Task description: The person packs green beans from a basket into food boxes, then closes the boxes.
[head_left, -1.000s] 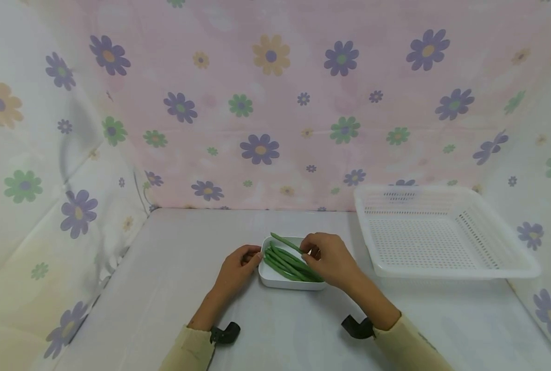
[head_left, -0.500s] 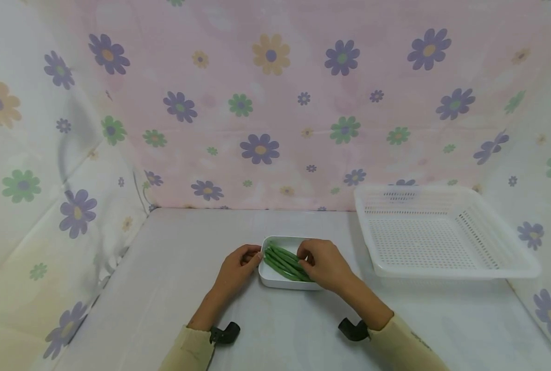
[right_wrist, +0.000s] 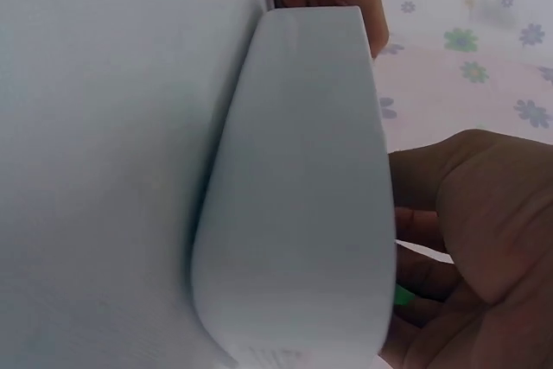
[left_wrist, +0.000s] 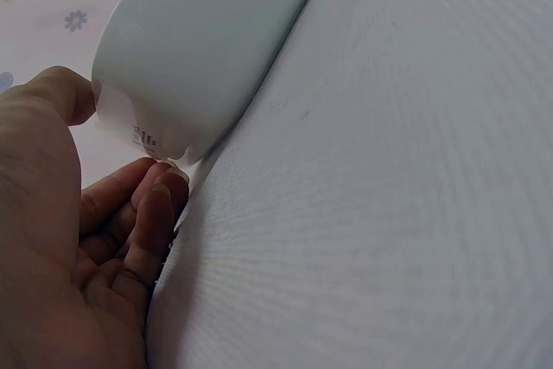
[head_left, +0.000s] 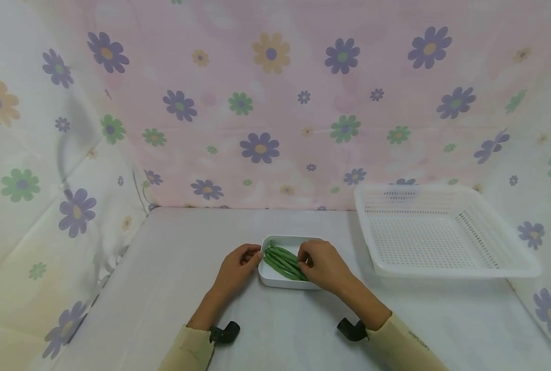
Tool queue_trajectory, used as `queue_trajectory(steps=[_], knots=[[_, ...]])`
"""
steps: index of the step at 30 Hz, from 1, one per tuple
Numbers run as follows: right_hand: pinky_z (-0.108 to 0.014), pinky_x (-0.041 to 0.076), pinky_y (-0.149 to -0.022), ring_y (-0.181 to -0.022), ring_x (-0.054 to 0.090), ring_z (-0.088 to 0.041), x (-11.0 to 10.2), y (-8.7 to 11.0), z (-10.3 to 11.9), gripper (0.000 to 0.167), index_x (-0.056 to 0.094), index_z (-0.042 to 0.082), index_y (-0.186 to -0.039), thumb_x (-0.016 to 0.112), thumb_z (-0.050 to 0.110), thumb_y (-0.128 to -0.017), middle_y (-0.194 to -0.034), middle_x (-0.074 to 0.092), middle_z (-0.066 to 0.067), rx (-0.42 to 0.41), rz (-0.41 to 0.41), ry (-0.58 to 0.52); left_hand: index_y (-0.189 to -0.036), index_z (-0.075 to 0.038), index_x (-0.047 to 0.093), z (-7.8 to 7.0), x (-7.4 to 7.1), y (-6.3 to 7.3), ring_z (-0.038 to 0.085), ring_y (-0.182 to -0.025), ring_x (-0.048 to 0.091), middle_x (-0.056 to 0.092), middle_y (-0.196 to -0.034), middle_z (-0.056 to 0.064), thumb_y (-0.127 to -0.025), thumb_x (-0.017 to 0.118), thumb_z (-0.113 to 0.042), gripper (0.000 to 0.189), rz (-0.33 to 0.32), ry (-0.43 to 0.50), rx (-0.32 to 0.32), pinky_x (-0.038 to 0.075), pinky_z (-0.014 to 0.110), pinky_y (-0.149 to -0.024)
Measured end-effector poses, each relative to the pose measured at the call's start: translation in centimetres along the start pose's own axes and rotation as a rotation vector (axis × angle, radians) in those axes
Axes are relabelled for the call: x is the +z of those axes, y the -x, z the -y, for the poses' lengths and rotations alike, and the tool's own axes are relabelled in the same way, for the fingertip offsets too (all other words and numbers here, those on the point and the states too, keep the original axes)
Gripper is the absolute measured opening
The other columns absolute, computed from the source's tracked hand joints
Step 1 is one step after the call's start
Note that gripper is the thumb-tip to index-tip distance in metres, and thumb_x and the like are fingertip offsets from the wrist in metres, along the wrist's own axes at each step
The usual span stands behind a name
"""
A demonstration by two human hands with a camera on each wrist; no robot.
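Observation:
Several green beans point(head_left: 282, 262) lie lengthwise in a small white dish point(head_left: 269, 283) on the table. At the dish's left end is my left hand point(head_left: 235, 268). Its thumb touches the rim in the left wrist view, while its relaxed fingers rest against the outer wall low down. My right hand point(head_left: 323, 265) reaches over the right end, with bent fingers and thumb down at the ends of the beans, gripping there. The back of the hand hides those ends in the head view. A bit of green bean point(right_wrist: 404, 295) shows by the fingers beyond the dish wall in the right wrist view.
A large white plastic basket point(head_left: 451, 273) with perforated sides stands at the right of the white table point(head_left: 187, 232). Flower-patterned cloth point(head_left: 256, 103) rises behind the table and on both sides. Black wrist-camera mounts point(head_left: 226, 333) are strapped on both wrists.
One second ago my right hand held a green bean raised over the dish. It has come down, and that bean lies among the others. The left hand has stayed put.

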State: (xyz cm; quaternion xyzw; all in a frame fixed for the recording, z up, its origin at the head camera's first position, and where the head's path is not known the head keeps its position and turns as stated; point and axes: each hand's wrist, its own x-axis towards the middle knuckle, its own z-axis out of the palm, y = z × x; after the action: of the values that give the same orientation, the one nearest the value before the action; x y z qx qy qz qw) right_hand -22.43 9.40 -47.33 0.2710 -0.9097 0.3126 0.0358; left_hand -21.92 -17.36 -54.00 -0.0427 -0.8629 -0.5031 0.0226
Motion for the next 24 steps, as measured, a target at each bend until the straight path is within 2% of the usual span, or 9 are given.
queue_trajectory(steps=[5,14,24], knots=[[-0.026,0.053,-0.066,-0.073,0.064,-0.010,-1.4,0.1,0.2,0.011,0.074,0.010,-0.093,0.084,0.009,-0.090,-0.082,0.068,0.005,0.000,-0.053,0.001,-0.128,-0.014,0.073,-0.1,0.0,0.1,0.011,-0.091,0.064,0.073,-0.106,-0.002,-0.104,0.071,-0.034,0.032,0.002,0.011,0.001,0.053,0.027,-0.081],[-0.032,0.059,-0.071,-0.077,0.067,-0.011,-4.9,0.2,0.0,0.009,0.074,0.007,-0.098,0.080,0.006,-0.092,-0.088,0.072,0.001,-0.002,-0.155,0.004,-0.128,-0.014,0.073,0.0,0.0,0.0,0.011,-0.091,0.064,0.072,-0.106,-0.003,-0.104,0.071,-0.035,0.032,0.000,0.007,0.001,0.053,0.027,-0.082],[-0.042,0.061,-0.073,-0.079,0.068,-0.017,-8.4,0.7,-1.1,0.008,0.074,0.003,-0.104,0.075,0.002,-0.095,-0.091,0.073,-0.004,0.052,-0.254,-0.010,-0.129,-0.015,0.073,-0.2,0.0,0.2,0.011,-0.092,0.063,0.071,-0.106,-0.003,-0.104,0.070,-0.037,0.033,-0.004,-0.007,-0.018,0.052,0.027,-0.082]])
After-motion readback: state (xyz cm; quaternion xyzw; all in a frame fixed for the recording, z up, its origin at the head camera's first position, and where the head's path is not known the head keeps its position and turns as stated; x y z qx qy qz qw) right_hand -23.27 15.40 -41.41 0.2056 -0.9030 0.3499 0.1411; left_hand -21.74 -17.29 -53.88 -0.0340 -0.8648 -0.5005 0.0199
